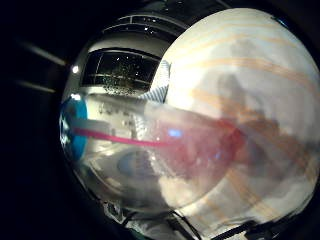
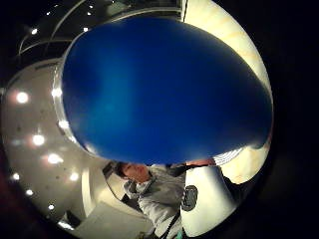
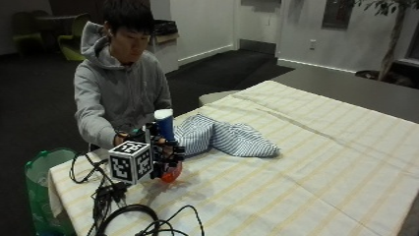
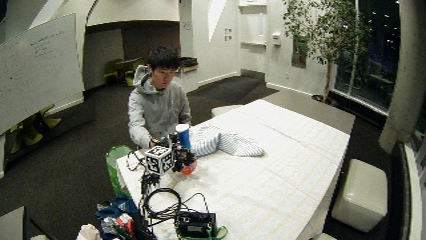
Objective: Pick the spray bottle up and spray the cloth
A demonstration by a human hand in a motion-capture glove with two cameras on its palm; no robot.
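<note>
1. Lower left of the outside view: the gloved right hand (image 3: 164, 155) grasps the bottle (image 3: 166, 147), its fingers curled round it.
2. The bottle stands upright on the table (image 3: 314, 162); blue top, red liquid at its base.
3. The striped cloth (image 3: 223, 137) lies bunched just right of the bottle, at mid-frame.
4. The little finger side view is filled by the bottle's clear body (image 1: 165, 150) with a pink tube inside.
5. The blue top (image 2: 164, 89) fills the thumb side view.

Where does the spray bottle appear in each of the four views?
Outside view: the spray bottle stands upright in the gloved right hand, beside the striped cloth.
Wide outside view: the bottle is near the table's corner by the person.
Little finger side palm view: its clear body with red liquid fills the middle.
Thumb side palm view: its blue top fills the picture.
Shared landmark: the striped cloth.
</note>
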